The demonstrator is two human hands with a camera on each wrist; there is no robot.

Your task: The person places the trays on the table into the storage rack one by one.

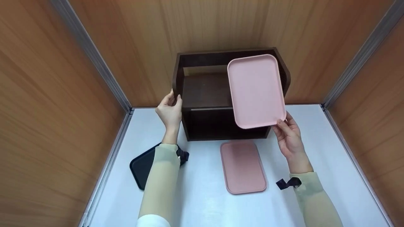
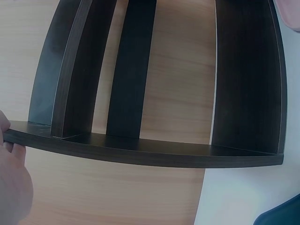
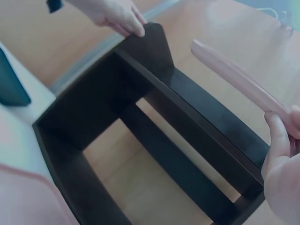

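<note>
I see a white bench (image 1: 315,151) between wooden walls (image 1: 47,94). My left hand (image 1: 169,111) grips the dark wooden shelf (image 1: 205,91) at its left side; my right hand (image 1: 288,134) pinches a pink rectangular plastic tray (image 1: 255,90) in front of this shelf.

Count: three trays, one shelf unit.
Two pink trays (image 1: 256,90) (image 1: 243,166), centre frame; one black tray (image 1: 142,165), lower left; one dark wooden shelf unit (image 1: 206,91), upper centre.
</note>
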